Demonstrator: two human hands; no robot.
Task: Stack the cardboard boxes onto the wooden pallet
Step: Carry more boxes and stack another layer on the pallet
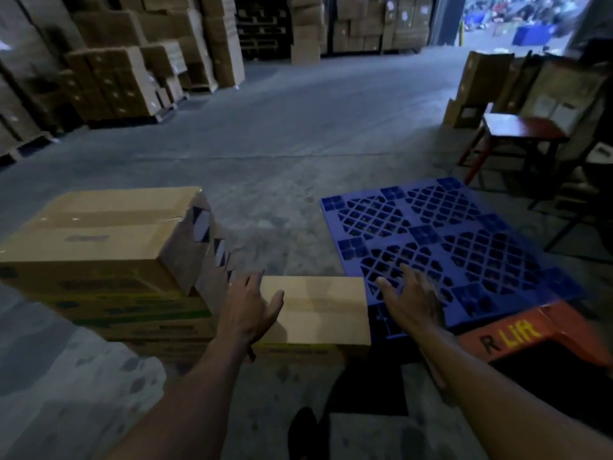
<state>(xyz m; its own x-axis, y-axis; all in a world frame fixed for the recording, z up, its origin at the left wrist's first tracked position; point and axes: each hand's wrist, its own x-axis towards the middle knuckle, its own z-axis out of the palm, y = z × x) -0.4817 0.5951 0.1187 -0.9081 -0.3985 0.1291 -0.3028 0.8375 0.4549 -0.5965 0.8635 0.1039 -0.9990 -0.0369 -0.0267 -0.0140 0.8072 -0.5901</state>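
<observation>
A small taped cardboard box (325,310) sits low in front of me, its right end against a blue lattice pallet (441,240) lying flat on the floor. My left hand (247,310) hovers at the box's left end, fingers spread, holding nothing. My right hand (409,302) is open just past the box's right end, over the pallet's near corner. To the left stands a stack of larger cardboard boxes (99,237), the top one taped shut. No wooden pallet is visible near me.
An orange pallet jack (530,333) marked "Lift" reaches under the pallet's near right side. A red stool (517,131) and chairs stand at the right. Tall stacks of boxes (112,81) line the back left. Bare concrete floor (282,134) lies beyond. My dark shoe (303,429) shows below.
</observation>
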